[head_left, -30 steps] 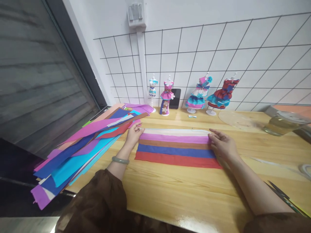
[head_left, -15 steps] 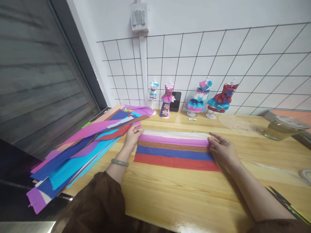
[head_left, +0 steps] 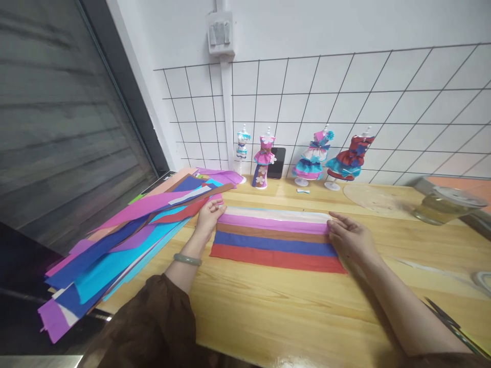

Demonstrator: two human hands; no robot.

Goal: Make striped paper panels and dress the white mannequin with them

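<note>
Overlapping crepe paper strips (head_left: 268,247) lie in stepped bands on the table, red nearest me, then blue, brown and purple. On top, at the far side, is a white strip (head_left: 276,214) with a thin light-blue edge showing behind it. My left hand (head_left: 209,217) pinches the white strip's left end between thumb and fingers. At its right end my right hand (head_left: 351,235) holds the strip near the corner, thumb against fingers, index finger stretched along the far edge. The strip looks fairly straight between both hands.
Left lies a loose heap of coloured paper strips (head_left: 126,240). Along the wall stand small dress forms (head_left: 309,158) in paper dresses, a phone (head_left: 276,163) and a little bow (head_left: 303,191). Rightward are a lidded clear container (head_left: 437,204), scissors (head_left: 443,312) and a tape roll (head_left: 482,280).
The camera view has tilted slightly. Both hands keep their hold on the white strip, and the layered bands stay in place.
</note>
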